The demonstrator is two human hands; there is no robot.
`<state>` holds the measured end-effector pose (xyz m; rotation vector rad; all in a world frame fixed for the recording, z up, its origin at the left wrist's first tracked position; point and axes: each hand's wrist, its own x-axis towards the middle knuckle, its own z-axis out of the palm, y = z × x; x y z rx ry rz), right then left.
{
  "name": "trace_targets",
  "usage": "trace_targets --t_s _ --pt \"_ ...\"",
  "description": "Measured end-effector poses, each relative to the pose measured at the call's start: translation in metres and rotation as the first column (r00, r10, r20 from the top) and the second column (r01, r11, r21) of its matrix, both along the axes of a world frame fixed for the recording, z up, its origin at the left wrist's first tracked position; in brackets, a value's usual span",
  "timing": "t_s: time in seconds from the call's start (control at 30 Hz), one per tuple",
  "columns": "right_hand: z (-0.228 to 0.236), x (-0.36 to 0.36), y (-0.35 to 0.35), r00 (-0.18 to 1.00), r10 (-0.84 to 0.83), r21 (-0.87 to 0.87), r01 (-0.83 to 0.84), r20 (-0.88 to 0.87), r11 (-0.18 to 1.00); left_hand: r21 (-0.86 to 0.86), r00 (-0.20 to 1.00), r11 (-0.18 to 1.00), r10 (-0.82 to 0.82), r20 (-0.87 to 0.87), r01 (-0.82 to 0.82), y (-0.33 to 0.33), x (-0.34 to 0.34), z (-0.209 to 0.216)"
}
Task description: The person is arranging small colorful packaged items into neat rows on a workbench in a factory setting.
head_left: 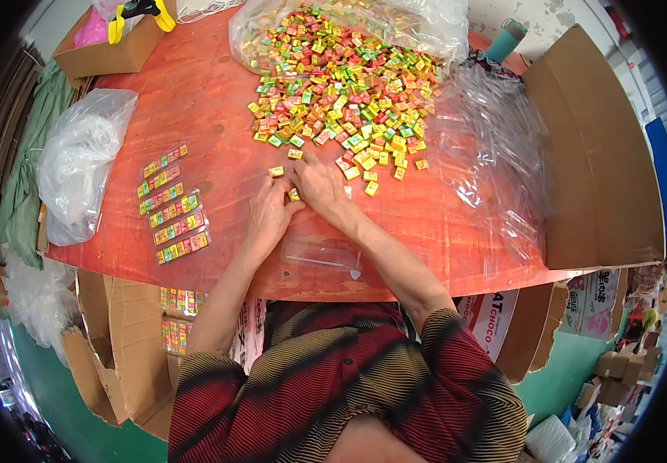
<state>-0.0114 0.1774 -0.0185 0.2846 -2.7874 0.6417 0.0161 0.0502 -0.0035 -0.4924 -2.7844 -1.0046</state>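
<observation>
My left hand (270,214) is closed, its thumb and fingers around a small yellow candy-sized box (294,195). Close beside it, my right hand (319,184) has its fingers bent inward; what they hold, if anything, is hidden. Another yellow box (295,154) lies at the right hand's fingertips, and one more yellow box (275,171) is just beyond the left fingers. Farther back spreads a big heap of small red, yellow and green boxes (349,92). A clear plastic tray (322,253) lies on the red table (217,85) between my forearms.
Several filled trays of boxes (181,225) line the left, near a clear plastic bag (86,162). Empty clear trays (495,147) pile up at right beside a tall cardboard panel (596,154). An open carton (136,339) with filled trays stands below the table edge.
</observation>
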Motion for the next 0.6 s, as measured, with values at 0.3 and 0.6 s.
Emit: trace_targets --t_s 0.3,0.6 --pt "0.016 0.024 0.050 0.964 0.168 -0.101 -0.192 -0.208 0.976 0.016 0.991 0.992 -0.122 0.062 0.121 -0.002 -0.004 0.003" --pt "0.013 0.000 0.062 0.997 0.071 -0.008 -0.071 -0.042 0.997 0.065 0.958 0.958 -0.283 0.040 0.280 0.017 -0.011 -0.003"
